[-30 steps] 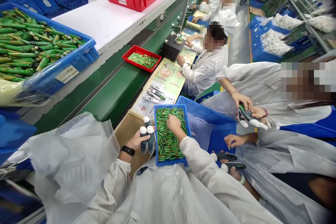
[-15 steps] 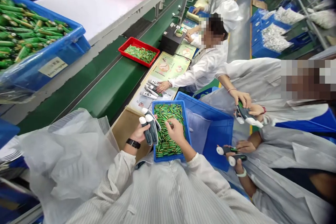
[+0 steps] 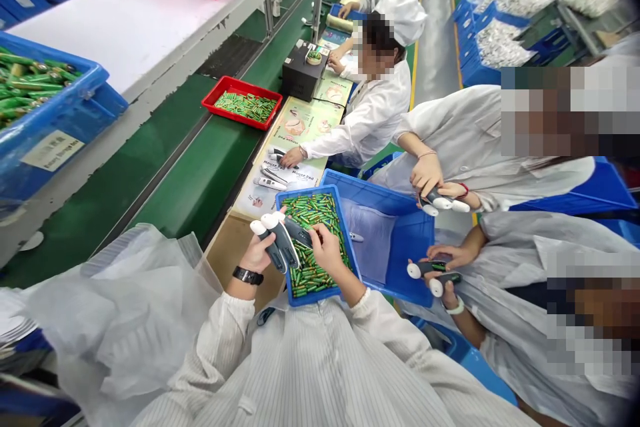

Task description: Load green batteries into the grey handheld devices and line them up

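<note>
Blue shallow plastic tray [image 3: 315, 298] sits close before the worker, apparently for easy reach. At its left edge, the left hand [image 3: 256, 255] wraps oblong, white-tipped, dark-grey devices [image 3: 281, 240], fanned seemingly for access; the right hand [image 3: 327, 250], fingers bent, meets one's end, grip unclear, over slim green cylindrical batteries [image 3: 313, 280].

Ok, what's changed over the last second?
The right hand has lifted from the green cylinders to the end of one dark device; the left hand has brought its devices over the blue tray's edge. A co-worker's hand has reached onto the mat. Unchanged: left hand gripping three devices.
</note>
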`<state>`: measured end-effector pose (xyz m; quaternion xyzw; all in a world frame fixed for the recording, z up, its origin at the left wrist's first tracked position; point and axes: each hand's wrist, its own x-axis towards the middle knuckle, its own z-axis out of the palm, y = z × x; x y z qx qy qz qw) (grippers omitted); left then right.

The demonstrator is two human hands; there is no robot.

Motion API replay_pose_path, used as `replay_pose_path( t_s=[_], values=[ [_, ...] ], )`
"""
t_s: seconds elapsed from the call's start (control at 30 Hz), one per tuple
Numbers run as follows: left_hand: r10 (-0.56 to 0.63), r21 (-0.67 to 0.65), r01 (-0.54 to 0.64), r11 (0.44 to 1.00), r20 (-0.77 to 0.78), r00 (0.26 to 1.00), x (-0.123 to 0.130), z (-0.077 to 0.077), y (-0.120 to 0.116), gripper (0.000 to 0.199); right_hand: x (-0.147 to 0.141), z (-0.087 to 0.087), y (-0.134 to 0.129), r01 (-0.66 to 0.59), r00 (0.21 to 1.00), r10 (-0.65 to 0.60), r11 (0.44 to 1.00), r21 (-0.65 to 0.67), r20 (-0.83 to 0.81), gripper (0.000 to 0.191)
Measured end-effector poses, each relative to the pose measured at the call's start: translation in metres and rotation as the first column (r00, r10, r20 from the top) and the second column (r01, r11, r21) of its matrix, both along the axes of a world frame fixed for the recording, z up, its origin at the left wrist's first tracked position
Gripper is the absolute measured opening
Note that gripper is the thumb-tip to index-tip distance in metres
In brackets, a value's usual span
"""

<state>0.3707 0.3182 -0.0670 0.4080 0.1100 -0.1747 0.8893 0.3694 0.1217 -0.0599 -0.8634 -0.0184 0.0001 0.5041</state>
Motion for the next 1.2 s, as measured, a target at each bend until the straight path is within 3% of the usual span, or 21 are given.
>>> replay_pose_path(
  t_s=[0.1,0.23,0.47,0.6,0.77,0.9,0.97,1.1,1.2],
  values=[
    [-0.045,0.006,0.044,0.999,0.085,0.995,0.008,0.020,-0.005,0.069,-0.005,0.011,-0.012,-0.044,0.997,0.047,0.998,-0.036,0.066,0.032],
    [0.035,0.069,-0.045,0.997,0.146,0.989,0.010,0.042,-0.022,0.065,-0.016,0.028,-0.024,-0.014,0.978,0.030,0.997,-0.080,0.208,0.030],
    [0.076,0.142,-0.108,0.984,0.217,0.973,-0.003,0.064,-0.032,0.064,-0.032,0.040,-0.038,-0.024,0.963,0.083,0.974,-0.226,0.255,0.032],
    [0.075,0.155,-0.110,0.982,0.218,0.973,-0.008,0.067,-0.032,0.061,-0.030,0.037,-0.035,-0.029,0.964,0.059,0.993,-0.116,0.261,0.030],
    [0.108,0.153,-0.140,0.978,0.199,0.974,-0.012,0.067,-0.031,0.064,-0.028,0.036,-0.021,0.091,0.986,-0.118,0.973,0.213,0.116,0.019],
    [0.138,0.121,-0.157,0.980,0.155,0.978,-0.016,0.069,-0.029,0.061,-0.026,0.031,-0.007,0.197,0.974,-0.226,0.905,0.377,0.034,0.019],
    [0.152,0.112,-0.167,0.980,0.131,0.980,-0.018,0.070,-0.028,0.059,-0.024,0.026,-0.002,0.252,0.967,-0.226,0.824,0.507,-0.113,0.025],
    [0.183,0.107,-0.191,0.976,0.085,0.979,-0.023,0.065,-0.026,0.058,-0.020,0.017,0.007,0.368,0.911,-0.080,0.598,0.712,-0.404,0.031],
    [0.196,0.100,-0.200,0.975,0.046,0.980,-0.025,0.056,-0.019,0.056,-0.020,0.011,0.018,0.409,0.889,-0.049,0.534,0.740,-0.456,0.032]
  ],
)
